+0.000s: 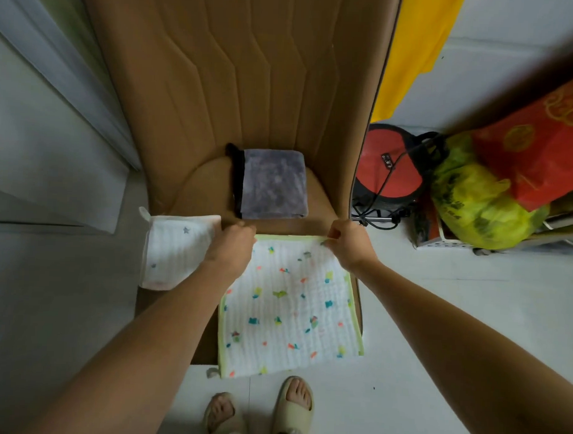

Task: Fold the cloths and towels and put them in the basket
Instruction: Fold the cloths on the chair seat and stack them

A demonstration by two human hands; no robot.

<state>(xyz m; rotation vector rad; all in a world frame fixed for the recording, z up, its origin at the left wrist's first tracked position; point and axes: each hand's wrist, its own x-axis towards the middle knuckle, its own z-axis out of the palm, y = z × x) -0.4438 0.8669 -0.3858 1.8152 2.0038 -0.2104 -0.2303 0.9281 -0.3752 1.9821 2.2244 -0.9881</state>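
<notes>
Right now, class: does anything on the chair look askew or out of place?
Yes. The white star-print cloth overhangs the brown chair seat's left edge, tilted. The folded grey towel lies square.

Quilted cotton cloth point(291, 308), plush grey towel point(273, 184), smooth tan leatherette chair point(218, 84)
</notes>
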